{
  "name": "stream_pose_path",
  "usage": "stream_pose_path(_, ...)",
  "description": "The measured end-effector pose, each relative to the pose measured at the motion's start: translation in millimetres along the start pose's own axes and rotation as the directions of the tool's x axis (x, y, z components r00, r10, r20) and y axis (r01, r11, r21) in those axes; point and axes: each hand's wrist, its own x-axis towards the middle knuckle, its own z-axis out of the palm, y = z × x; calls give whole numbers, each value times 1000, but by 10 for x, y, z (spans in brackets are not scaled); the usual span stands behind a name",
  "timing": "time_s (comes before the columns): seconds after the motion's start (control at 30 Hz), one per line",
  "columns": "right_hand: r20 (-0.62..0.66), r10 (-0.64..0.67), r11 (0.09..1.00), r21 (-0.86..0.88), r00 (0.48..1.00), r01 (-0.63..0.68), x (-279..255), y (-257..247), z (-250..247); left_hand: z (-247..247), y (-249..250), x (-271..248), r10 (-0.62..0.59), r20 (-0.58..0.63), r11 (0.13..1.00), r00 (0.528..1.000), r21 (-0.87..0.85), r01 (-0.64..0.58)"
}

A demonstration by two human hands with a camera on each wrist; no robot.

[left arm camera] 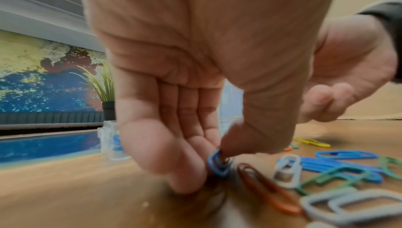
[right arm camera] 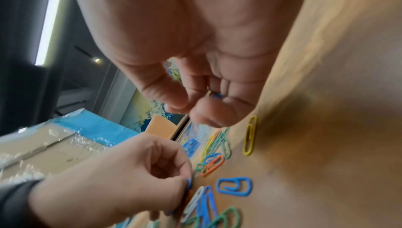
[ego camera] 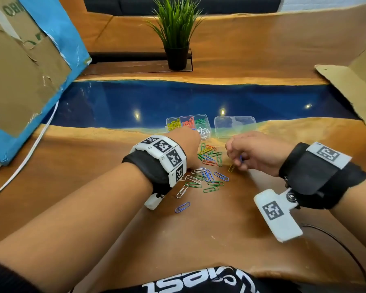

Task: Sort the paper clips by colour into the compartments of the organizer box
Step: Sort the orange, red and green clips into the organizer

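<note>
Left hand (left arm camera: 174, 128) pinches a blue clip (left arm camera: 217, 164); right hand (ego camera: 254, 153) pinches another blue clip (right arm camera: 216, 95). Loose clips (ego camera: 209, 166) at frame centre, organizer (ego camera: 187, 125) and lid (ego camera: 235, 126) above. Plant (ego camera: 175, 32) top centre, cardboard (ego camera: 19, 70) upper left.

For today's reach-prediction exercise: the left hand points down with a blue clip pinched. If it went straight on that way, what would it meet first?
Probably the wooden tabletop just beneath: the left hand, pinching the blue clip, has fingertips almost on it. The orange clip lies just beside; depth is unclear.
</note>
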Motion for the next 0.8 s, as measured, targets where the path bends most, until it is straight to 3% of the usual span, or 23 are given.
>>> stream_pose_path(0.07,-19,-71,923,-381,997,59,-3,15,15,-6,-17,2,-13,-10,999,1000,-34,12)
stream_pose_path(0.13,32,-149,644,-756,988,121,-13,10,71,-17,-65,9,-28,-31,994,999,-110,25)
stream_pose_path(0.17,52,-152,528,-840,987,126,-20,-6,112,-24,-94,8,-39,-33,984,999,-175,33)
stream_pose_path(0.27,71,-155,367,-922,985,124,-18,-29,214,-35,-166,-21,-68,44,861,997,-502,80)
stream_pose_path(0.37,56,-175,331,-937,983,112,5,-53,259,-38,-233,-73,-62,137,637,989,-758,145)
stream_pose_path(0.47,61,-186,296,-948,981,115,-2,-53,280,-38,-282,-111,-51,148,431,988,-889,156)
stream_pose_path(0.57,94,-190,241,-961,977,139,-4,-64,301,-12,-319,-150,3,204,341,979,-921,191)
stream_pose_path(0.7,107,-140,206,-969,984,135,2,-98,311,50,-306,-247,124,234,375,964,-911,172)
stream_pose_path(0.8,88,-119,262,-958,989,116,-3,-117,302,72,-339,-288,69,156,654,985,-753,73)
